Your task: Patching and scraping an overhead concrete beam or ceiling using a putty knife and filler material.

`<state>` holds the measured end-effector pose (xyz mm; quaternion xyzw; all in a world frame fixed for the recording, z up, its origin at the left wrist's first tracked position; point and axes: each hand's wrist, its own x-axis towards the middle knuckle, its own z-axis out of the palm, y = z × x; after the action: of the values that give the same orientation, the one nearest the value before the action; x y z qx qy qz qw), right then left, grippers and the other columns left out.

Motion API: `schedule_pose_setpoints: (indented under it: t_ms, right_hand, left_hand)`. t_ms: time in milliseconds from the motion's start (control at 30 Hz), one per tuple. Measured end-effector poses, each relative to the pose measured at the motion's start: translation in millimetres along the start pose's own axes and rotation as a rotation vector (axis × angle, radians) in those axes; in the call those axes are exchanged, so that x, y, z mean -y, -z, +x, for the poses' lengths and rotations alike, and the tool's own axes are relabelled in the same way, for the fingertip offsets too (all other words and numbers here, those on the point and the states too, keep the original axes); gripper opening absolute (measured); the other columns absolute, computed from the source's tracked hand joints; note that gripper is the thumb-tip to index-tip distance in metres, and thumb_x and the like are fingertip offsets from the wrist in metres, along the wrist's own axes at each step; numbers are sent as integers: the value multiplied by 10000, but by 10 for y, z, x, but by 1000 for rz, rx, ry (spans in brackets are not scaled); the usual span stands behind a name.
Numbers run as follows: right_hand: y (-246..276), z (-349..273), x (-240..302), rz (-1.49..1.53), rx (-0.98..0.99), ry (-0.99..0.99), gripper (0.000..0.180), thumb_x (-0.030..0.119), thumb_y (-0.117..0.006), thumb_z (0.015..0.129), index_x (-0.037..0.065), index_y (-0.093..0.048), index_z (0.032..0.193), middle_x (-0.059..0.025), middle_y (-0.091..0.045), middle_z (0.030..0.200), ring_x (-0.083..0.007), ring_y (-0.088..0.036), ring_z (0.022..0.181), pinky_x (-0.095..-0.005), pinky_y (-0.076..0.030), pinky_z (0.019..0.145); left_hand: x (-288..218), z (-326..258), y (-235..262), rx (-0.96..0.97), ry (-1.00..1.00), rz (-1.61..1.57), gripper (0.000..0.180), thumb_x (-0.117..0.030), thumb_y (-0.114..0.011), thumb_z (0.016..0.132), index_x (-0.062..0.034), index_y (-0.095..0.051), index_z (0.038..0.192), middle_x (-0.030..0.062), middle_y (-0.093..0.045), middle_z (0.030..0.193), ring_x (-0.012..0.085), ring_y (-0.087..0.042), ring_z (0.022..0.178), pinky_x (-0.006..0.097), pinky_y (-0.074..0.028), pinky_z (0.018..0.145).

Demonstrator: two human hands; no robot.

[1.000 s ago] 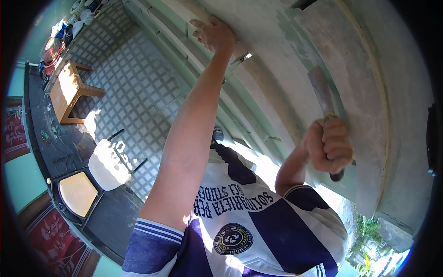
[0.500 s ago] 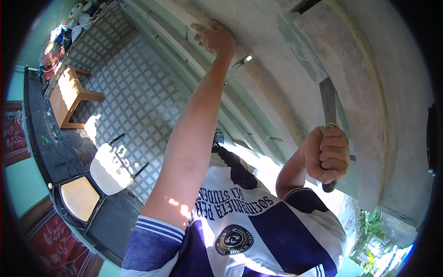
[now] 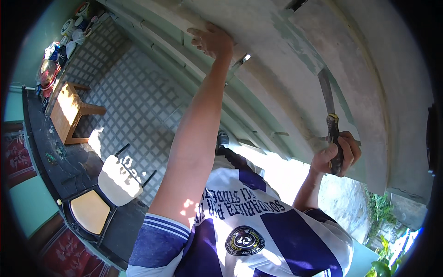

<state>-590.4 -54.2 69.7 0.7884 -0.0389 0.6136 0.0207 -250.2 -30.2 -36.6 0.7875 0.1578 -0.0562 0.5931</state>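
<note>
My right hand (image 3: 340,154) is closed round the black-and-yellow handle of a knife (image 3: 326,90) with a long, narrow grey blade. The blade points away from me, its tip at the pale, green-smeared surface of a large panel (image 3: 272,51); whether it touches is unclear. My left arm reaches far forward. My left hand (image 3: 214,41) lies against the panel's long pale rail (image 3: 184,14), fingers apart, holding no tool. Close to its wrist a small shiny metal piece (image 3: 246,58) sticks out of the panel. Several long slats (image 3: 240,115) run side by side below.
To the left stand a brown plastic stool (image 3: 69,111), a white chair (image 3: 120,182) and a cream-coloured seat (image 3: 90,211) beside a dark ledge (image 3: 41,134). Tubs and bags (image 3: 69,41) fill the far left corner. Tiled floor (image 3: 138,87) lies beyond my left arm; plants (image 3: 380,207) show lower right.
My right hand has moved a little down and right and turned, showing more of the knife's handle. My left hand stays on the rail. The view has shifted slightly.
</note>
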Motion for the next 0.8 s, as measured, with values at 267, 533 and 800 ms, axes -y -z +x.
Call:
schedule_pose_setpoints:
  t_ms: [267, 533, 800]
  right_hand:
    - [301, 209, 128, -308, 253, 176, 220, 49, -832, 769, -21, -671, 902, -130, -645, 893, -279, -714, 819, -325, -657, 652]
    - [206, 432, 146, -539, 757, 95, 243, 188, -774, 824, 45, -681, 998, -97, -642, 953, -204, -697, 741, -330, -573, 548]
    - [7, 216, 219, -758, 1249, 293, 499, 66, -618, 893, 144, -516, 1375, -93, -590, 897, -132, -631, 595, -258, -515, 439]
  left_hand:
    - [14, 26, -4, 46, 16, 13, 735, -431, -348, 1041, 17, -51, 1543, 295, -334, 1361, 430, -506, 1188, 497, -530, 935]
    - [31, 7, -21, 74, -2, 38, 737, -434, -312, 1053, 38, -16, 1535, 339, -275, 1414, 458, -492, 1201, 523, -509, 962]
    - [35, 20, 0, 92, -19, 12, 745, -442, -308, 1052, 47, -16, 1532, 367, -250, 1421, 463, -481, 1210, 532, -489, 983]
